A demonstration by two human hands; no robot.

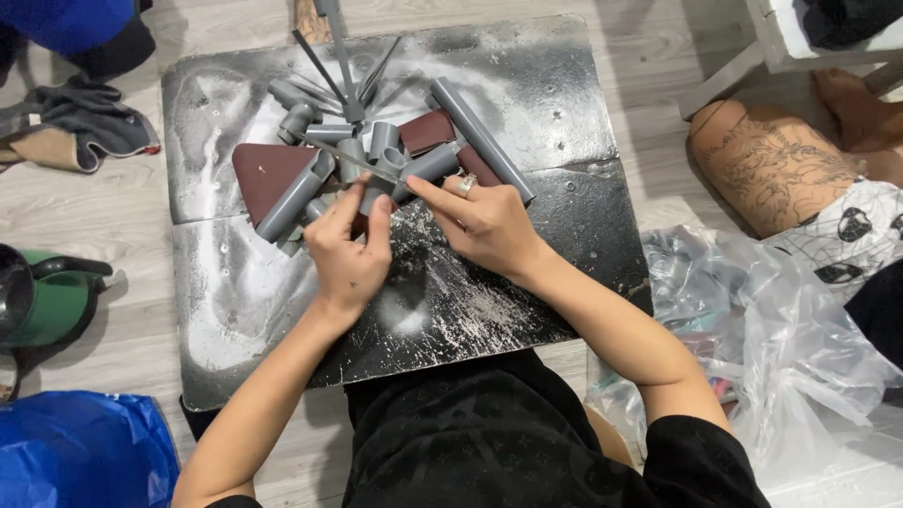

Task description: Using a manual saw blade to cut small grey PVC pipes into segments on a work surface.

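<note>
My left hand (348, 249) and my right hand (484, 221) meet over a dusty black board (282, 310) and both pinch a short grey pipe piece (381, 193) between the fingertips. A thin metal blade (353, 158) lies across the pipe pieces just above my fingers. Behind them lies a heap of grey pipe lengths and fittings, among them a long grey pipe (480, 136) running diagonally and another (296, 196) on the left. Dark red sandpaper sheets (268, 169) lie under the heap. My right hand wears a ring.
A second black board (527, 85) lies further back. A green and black tool (42, 296) and a blue bag (80, 452) sit at the left, grey cloths (85, 122) at upper left. Clear plastic bags (771, 329) and another person's tattooed leg (776, 165) are at the right.
</note>
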